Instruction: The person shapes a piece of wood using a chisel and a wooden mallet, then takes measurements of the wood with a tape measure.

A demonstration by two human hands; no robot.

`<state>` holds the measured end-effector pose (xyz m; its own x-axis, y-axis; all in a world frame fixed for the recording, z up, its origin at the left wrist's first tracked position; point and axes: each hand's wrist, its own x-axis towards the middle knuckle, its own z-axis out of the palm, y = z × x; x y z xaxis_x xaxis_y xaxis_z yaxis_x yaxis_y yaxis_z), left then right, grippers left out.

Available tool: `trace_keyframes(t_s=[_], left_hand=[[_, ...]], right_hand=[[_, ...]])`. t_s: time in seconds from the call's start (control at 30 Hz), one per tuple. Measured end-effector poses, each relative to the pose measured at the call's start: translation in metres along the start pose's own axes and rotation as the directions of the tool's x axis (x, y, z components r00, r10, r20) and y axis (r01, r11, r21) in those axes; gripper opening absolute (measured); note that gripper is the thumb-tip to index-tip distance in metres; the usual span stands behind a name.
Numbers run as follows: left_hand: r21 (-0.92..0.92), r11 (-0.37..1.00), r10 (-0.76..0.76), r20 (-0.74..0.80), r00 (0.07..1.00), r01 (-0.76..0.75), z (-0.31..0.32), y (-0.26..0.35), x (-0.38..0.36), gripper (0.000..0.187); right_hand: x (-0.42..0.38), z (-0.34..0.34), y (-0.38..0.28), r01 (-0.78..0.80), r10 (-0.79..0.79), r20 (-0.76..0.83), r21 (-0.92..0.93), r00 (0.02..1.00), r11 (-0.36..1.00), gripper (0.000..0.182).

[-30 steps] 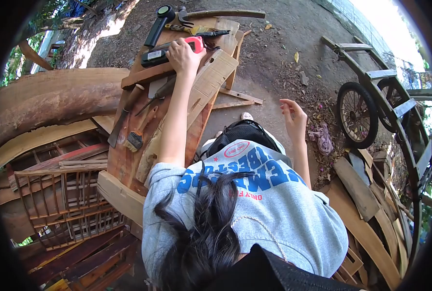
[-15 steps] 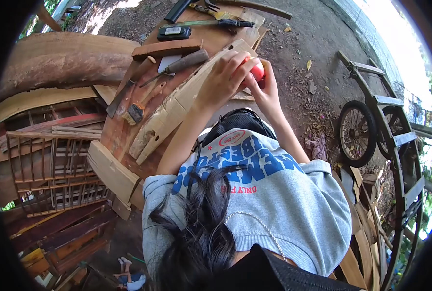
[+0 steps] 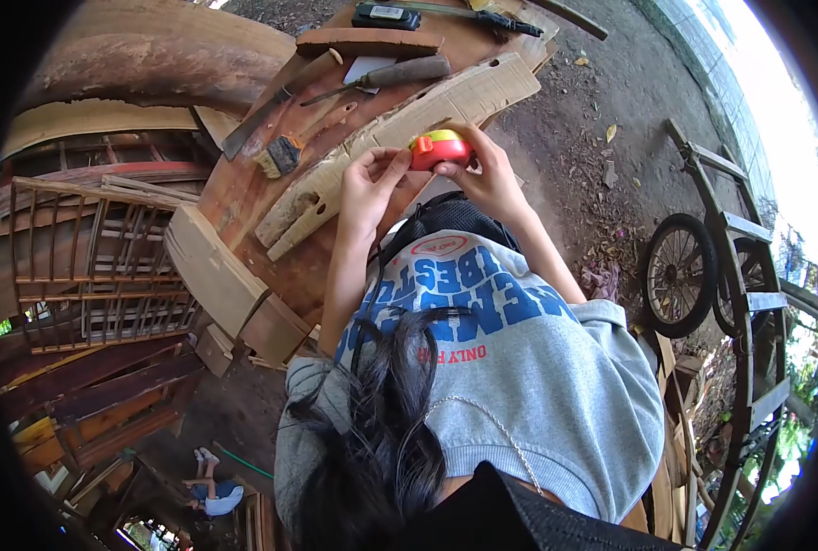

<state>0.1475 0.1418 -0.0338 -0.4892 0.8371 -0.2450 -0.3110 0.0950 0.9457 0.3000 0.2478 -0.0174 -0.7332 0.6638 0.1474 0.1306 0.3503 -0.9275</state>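
From the worker's chest outward, with 12 o'clock straight ahead, the biggest thing near me is a ladder-like frame point(image 3: 750, 301) on spoked wheels point(image 3: 680, 275), standing from 2 to 4 o'clock. A thick log slab point(image 3: 142, 69) lies at 10 o'clock, and the wooden surface point(image 3: 243, 211) spreads between 10 and 12. A slatted wooden rack point(image 3: 138, 264) sits at 9 o'clock, and well apart, near 8, there is another person point(image 3: 220, 498).

On the surface, a pale board point(image 3: 400, 138) with holes slants from 10 o'clock to 12. Beyond it, at 11, lies a reddish wood block point(image 3: 367, 41). A broad-bladed tool point(image 3: 253, 129) with a wooden handle rests nearer 10:30, and a pointed tool point(image 3: 409, 72) with a worn grip lies between the block and the board. A brush point(image 3: 280, 156) sits toward 10.

Both hands are at 12 o'clock, close together, before the board's near edge. The right hand point(image 3: 491, 179) is wrapped around the red tape measure point(image 3: 445, 154), its fingers at the case's 3 o'clock end, the thumb across the lower near side. The left hand point(image 3: 370, 188) has thumb and forefinger drawn together at the 9 o'clock end, beside the case's orange tab point(image 3: 423, 144); whether they pinch anything there, I cannot tell.
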Motion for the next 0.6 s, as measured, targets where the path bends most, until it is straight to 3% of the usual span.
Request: trace_keyframes(t_s=[0.07,0.3,0.37,0.43,0.5,0.6], left_hand=[[-0.005,0.999,-0.036,-0.006,0.999,0.036,-0.017,0.002,-0.006,0.027],[0.039,0.999,0.020,-0.396,0.918,-0.005,-0.110,0.010,-0.047,0.018],[0.125,0.992,0.046,-0.499,0.865,0.020,-0.132,0.006,-0.063,0.019],[0.146,0.989,0.051,-0.535,0.843,0.033,-0.148,-0.003,-0.076,0.019],[0.274,0.960,0.122,-0.599,0.791,0.059,-0.158,-0.013,-0.086,0.020],[0.313,0.941,0.117,-0.664,0.739,0.132,-0.163,-0.016,-0.095,0.023]], right_hand=[[0.006,0.007,-0.007,0.139,-0.137,0.021,-0.154,0.990,0.978,0.046],[0.029,0.001,0.003,0.239,-0.233,0.057,-0.350,0.971,0.906,0.048],[0.034,-0.002,0.009,0.245,-0.241,0.055,-0.331,0.969,0.911,0.049],[0.038,-0.005,0.008,0.215,-0.174,0.147,-0.341,0.974,0.915,0.048],[0.041,-0.001,0.009,0.250,-0.202,0.170,-0.339,0.965,0.907,0.047],[0.044,0.004,0.012,0.276,-0.220,0.200,-0.327,0.955,0.904,0.046]])
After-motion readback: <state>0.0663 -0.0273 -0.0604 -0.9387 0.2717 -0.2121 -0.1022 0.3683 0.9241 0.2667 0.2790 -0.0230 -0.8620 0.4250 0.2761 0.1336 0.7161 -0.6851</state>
